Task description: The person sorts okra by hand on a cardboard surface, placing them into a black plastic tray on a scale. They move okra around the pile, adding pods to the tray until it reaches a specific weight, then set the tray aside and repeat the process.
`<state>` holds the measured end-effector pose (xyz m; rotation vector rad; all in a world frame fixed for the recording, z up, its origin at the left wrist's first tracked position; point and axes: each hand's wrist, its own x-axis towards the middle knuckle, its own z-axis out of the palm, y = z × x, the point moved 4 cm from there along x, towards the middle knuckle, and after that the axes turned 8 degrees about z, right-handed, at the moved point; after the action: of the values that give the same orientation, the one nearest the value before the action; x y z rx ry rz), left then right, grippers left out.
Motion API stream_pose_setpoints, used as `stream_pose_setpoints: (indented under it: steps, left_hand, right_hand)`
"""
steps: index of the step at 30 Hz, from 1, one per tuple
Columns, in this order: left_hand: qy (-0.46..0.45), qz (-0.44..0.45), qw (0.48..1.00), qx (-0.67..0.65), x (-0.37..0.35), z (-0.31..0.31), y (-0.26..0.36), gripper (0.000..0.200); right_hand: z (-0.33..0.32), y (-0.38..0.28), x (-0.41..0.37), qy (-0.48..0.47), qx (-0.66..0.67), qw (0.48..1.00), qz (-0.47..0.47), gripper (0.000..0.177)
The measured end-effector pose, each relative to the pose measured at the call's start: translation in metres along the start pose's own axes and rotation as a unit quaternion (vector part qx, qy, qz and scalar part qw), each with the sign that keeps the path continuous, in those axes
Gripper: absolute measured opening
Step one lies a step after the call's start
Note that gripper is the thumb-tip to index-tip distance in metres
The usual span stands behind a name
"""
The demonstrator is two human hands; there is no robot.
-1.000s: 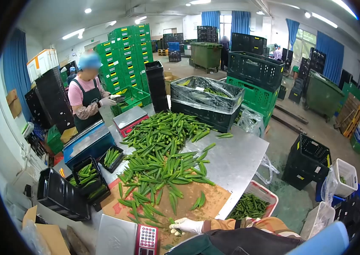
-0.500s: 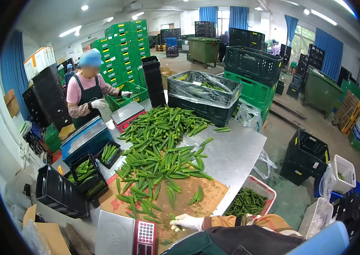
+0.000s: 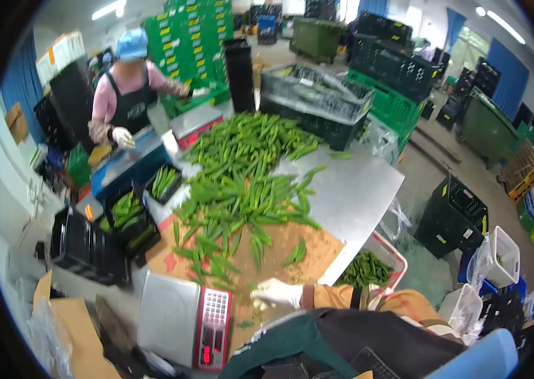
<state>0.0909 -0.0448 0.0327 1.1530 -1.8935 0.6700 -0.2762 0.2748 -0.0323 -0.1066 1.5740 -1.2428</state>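
My right hand point(image 3: 278, 292), in a pale glove, reaches in from the right over the near part of the brown cardboard sheet point(image 3: 317, 243). Its fingers are curled, and blur hides what is in them. Above it, two or so loose okra pods point(image 3: 295, 252) lie on the cardboard. A large heap of green okra point(image 3: 242, 196) covers the middle of the metal table point(image 3: 358, 183). To the left of the hand stands a digital scale point(image 3: 169, 316) with a bare plate, a red-edged keypad and a lit red display. My left hand is out of view.
Black trays with okra point(image 3: 127, 215) stand at the left. A co-worker point(image 3: 128, 95) is across the table by a second scale point(image 3: 195, 120). Plastic-lined crates point(image 3: 311, 101) stand at the back, and a white basket of okra point(image 3: 368, 268) is below the table's right edge.
The view has tilted downward, so the table sits higher and more of the near scale shows. The co-worker's near hand has moved left and down over the blue box. My right hand stays over the cardboard.
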Motion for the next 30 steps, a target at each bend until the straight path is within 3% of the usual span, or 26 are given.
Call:
stream_pose_setpoints:
  steps: [3, 5, 6, 8, 9, 10, 11, 14, 15, 17, 20, 23, 26, 30]
  left_hand:
    - [-0.033, -0.082, 0.971, -0.224, 0.032, -0.024, 0.049, 0.020]
    - [-0.057, 0.002, 0.936, -0.347, 0.055, -0.050, 0.106, 0.015]
    - [-0.127, 0.029, 0.934, -0.333, 0.036, -0.038, 0.112, 0.017]
    - [-0.233, 0.167, 0.877, -0.385, 0.018, -0.022, 0.130, 0.021]
    - [-0.231, 0.224, 0.868, -0.377, 0.012, -0.026, 0.142, 0.024]
    - [-0.251, 0.227, 0.853, -0.398, 0.006, -0.026, 0.146, 0.029]
    - [-0.252, 0.223, 0.855, -0.394, 0.001, -0.026, 0.149, 0.031]
    - [-0.263, 0.211, 0.860, -0.383, -0.007, -0.025, 0.147, 0.035]
    - [-0.261, 0.209, 0.862, -0.380, -0.007, -0.024, 0.146, 0.035]
    - [-0.270, 0.201, 0.863, -0.377, -0.006, -0.022, 0.144, 0.035]
    - [-0.272, 0.195, 0.874, -0.353, -0.001, -0.015, 0.139, 0.033]
    - [-0.296, 0.151, 0.886, -0.323, 0.011, -0.009, 0.130, 0.030]
    - [-0.281, 0.079, 0.889, -0.353, 0.026, -0.014, 0.137, 0.033]
    - [-0.275, 0.074, 0.871, -0.399, 0.045, -0.023, 0.183, 0.034]
  right_hand:
    - [0.022, -0.025, 0.003, -0.046, -0.018, 0.999, -0.003, 0.026]
    - [0.055, -0.052, 0.004, -0.103, 0.002, 0.994, -0.025, 0.026]
    - [0.073, -0.069, 0.001, -0.132, 0.025, 0.990, -0.041, 0.027]
    - [0.112, -0.087, 0.016, -0.249, -0.022, 0.964, -0.093, 0.025]
    - [0.130, -0.097, 0.009, -0.254, 0.005, 0.964, -0.080, 0.025]
    - [0.146, -0.106, 0.001, -0.256, 0.032, 0.964, -0.068, 0.031]
    - [0.157, -0.106, 0.000, -0.307, 0.037, 0.948, -0.070, 0.057]
    - [0.144, -0.101, -0.009, -0.243, -0.017, 0.969, -0.034, 0.074]
    - [0.139, -0.062, 0.032, -0.119, -0.098, 0.972, -0.178, 0.063]
    - [0.097, -0.078, 0.000, -0.151, -0.126, 0.969, -0.148, 0.059]
    - [0.034, -0.039, 0.002, -0.073, -0.084, 0.983, -0.144, 0.054]
    - [-0.035, -0.018, -0.022, 0.116, -0.305, 0.933, -0.154, 0.056]
    - [-0.089, 0.022, -0.036, 0.199, -0.292, 0.931, -0.086, 0.054]
    - [-0.132, 0.060, -0.033, 0.274, -0.249, 0.928, -0.045, 0.050]
